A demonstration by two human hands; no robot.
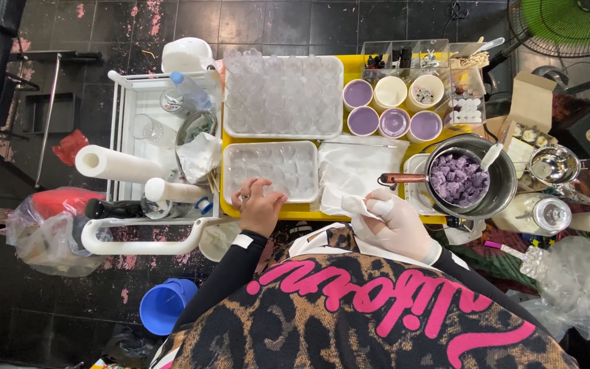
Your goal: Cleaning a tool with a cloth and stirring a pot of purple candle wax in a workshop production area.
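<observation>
Fingers (257, 188) of my bare left hand (259, 208) are spread and curled, tips resting on the near rim of the small clear mould tray (271, 171), gripping nothing. The tray lies just ahead of that hand, its long axis running left to right. Right of the tray, my gloved right hand (394, 222) is closed on a white cloth (353, 203). Further right of the tray sits a metal pot (476, 174) of purple filling (457, 179), its handle (401, 178) pointing back toward the tray.
</observation>
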